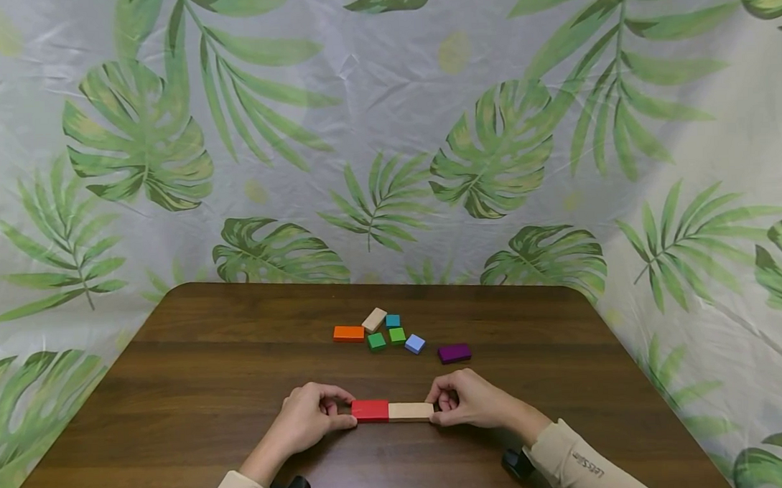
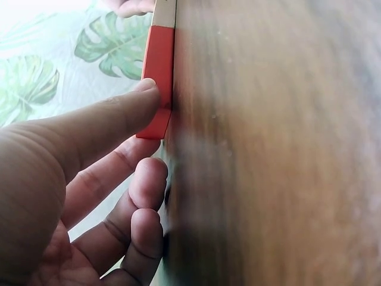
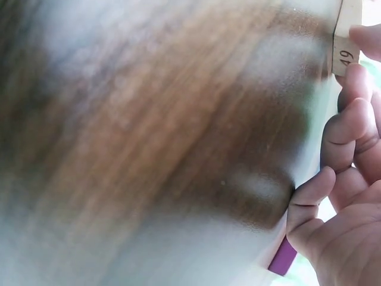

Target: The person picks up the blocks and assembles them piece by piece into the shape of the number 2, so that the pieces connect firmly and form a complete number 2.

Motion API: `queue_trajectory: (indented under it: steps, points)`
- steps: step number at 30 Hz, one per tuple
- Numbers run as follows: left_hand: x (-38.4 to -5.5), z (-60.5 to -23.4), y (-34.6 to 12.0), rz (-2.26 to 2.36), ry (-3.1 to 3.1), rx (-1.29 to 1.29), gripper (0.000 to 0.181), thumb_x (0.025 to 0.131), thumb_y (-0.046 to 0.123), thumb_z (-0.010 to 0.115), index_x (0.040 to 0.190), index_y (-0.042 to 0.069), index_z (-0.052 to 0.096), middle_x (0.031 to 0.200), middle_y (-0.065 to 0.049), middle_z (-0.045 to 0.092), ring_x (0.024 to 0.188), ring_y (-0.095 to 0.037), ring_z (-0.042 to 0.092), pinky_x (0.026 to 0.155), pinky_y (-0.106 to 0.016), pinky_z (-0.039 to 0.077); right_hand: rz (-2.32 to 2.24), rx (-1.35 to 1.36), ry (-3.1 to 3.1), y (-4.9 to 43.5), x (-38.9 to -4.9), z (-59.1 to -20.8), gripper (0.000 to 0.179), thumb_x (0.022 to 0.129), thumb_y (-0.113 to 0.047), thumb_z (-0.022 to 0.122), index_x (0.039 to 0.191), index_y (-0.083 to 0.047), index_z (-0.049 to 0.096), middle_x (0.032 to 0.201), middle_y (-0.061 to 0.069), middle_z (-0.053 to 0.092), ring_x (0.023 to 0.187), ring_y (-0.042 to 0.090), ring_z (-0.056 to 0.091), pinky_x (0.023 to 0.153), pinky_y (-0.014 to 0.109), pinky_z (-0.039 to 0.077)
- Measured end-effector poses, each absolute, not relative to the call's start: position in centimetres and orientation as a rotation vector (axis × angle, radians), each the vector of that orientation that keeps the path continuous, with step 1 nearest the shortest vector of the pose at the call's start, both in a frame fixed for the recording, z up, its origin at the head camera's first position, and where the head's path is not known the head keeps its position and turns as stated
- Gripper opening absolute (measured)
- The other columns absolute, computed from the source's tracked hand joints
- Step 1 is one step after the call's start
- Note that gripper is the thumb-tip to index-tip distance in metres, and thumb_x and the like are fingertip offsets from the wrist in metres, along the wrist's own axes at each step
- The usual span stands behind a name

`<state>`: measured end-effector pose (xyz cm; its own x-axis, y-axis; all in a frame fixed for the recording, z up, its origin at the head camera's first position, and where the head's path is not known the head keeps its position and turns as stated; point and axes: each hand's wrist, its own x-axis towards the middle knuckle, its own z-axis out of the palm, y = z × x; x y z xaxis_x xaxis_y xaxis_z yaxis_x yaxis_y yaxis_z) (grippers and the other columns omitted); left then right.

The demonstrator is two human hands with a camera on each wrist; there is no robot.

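Observation:
A red wooden block and a plain wood block lie end to end in a row on the table, their short ends meeting. My left hand pinches the outer end of the red block between thumb and index finger. The left wrist view shows the thumb on the side of the red block, with the other fingers curled below. At the far end, my right hand pinches the plain block by thumb and index finger. In the right wrist view, handwritten marks show on the end of the plain block.
Farther back on the brown table lie an orange block, another plain block, a blue block, two green blocks, a light blue block and a purple block. A leaf-patterned curtain hangs behind.

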<state>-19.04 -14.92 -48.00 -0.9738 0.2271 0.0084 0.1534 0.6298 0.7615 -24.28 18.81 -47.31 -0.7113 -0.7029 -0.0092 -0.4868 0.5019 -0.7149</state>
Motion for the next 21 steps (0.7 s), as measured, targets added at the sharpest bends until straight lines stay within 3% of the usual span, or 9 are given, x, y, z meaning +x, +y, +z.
queue_trajectory:
  steps: [21]
  points:
    - [-18.74, -48.09, -14.90, 1.265, 2.776, 0.336, 0.025, 0.082, 0.032, 0.094, 0.102, 0.025, 0.083, 0.067, 0.010, 0.058, 0.059, -0.005, 0.049, 0.072, -0.031, 0.033, -1.001, -0.976, 2.441, 18.98, -24.19, -47.21, 0.014, 0.092, -0.023, 0.082, 0.100, -0.016, 0.074, 0.072, -0.013, 0.058, 0.063, -0.003, 0.048, 0.061, 0.016, 0.041]
